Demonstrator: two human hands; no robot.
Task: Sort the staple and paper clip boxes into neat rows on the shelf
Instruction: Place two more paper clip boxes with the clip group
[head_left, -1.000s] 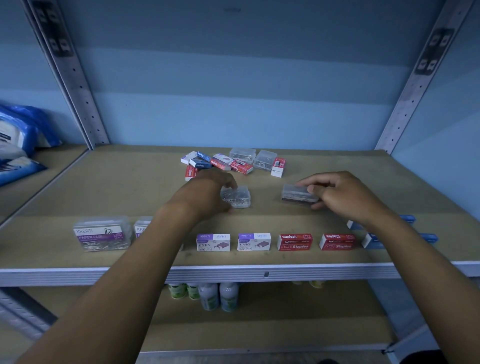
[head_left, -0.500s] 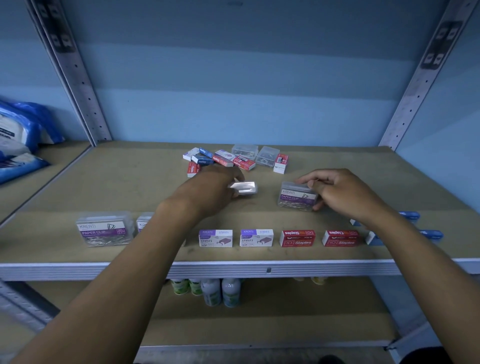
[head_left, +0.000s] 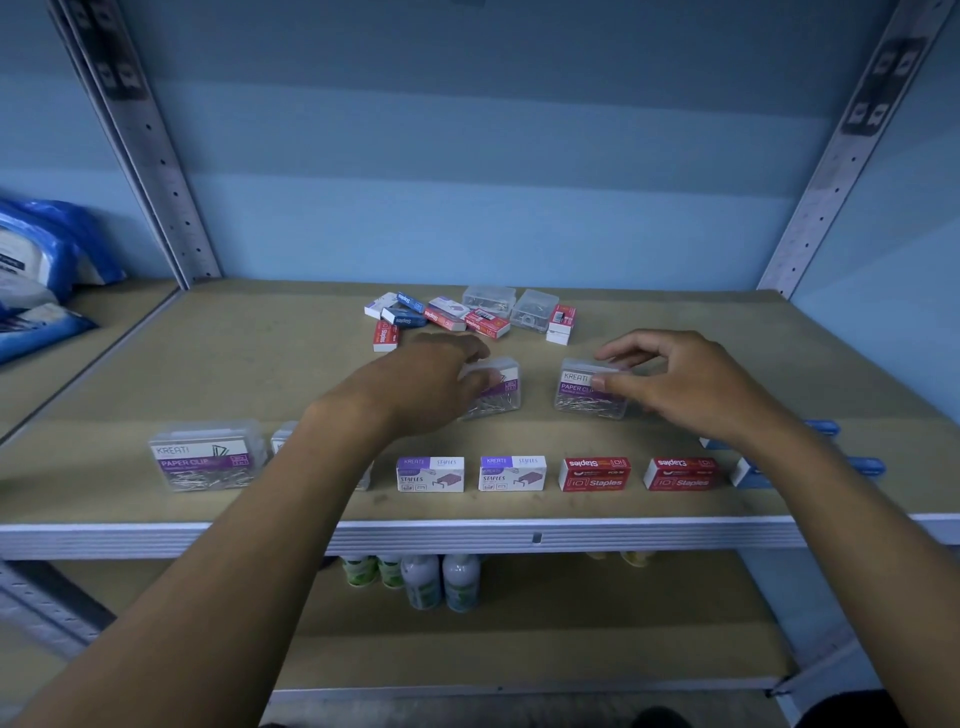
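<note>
The left hand and right hand are each pinching a clear plastic paper clip box; keeping labels facing forward is advisable.

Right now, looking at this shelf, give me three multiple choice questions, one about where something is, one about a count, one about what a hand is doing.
1. Where is the unsorted pile of boxes?
A. at the back of the shelf
B. at the front edge
C. on the lower shelf

2. How many red staple boxes stand in the front row?
A. one
B. two
C. four

3. What is the right hand doing?
A. hanging idle
B. pressing flat on the shelf
C. gripping a clear paper clip box

Answers:
1 A, the pile lies near the back wall, beyond both hands.
2 B, one red box and a second red box stand side by side, right of two purple-and-white ones.
3 C, its thumb and fingers pinch the clear paper clip box.
</note>
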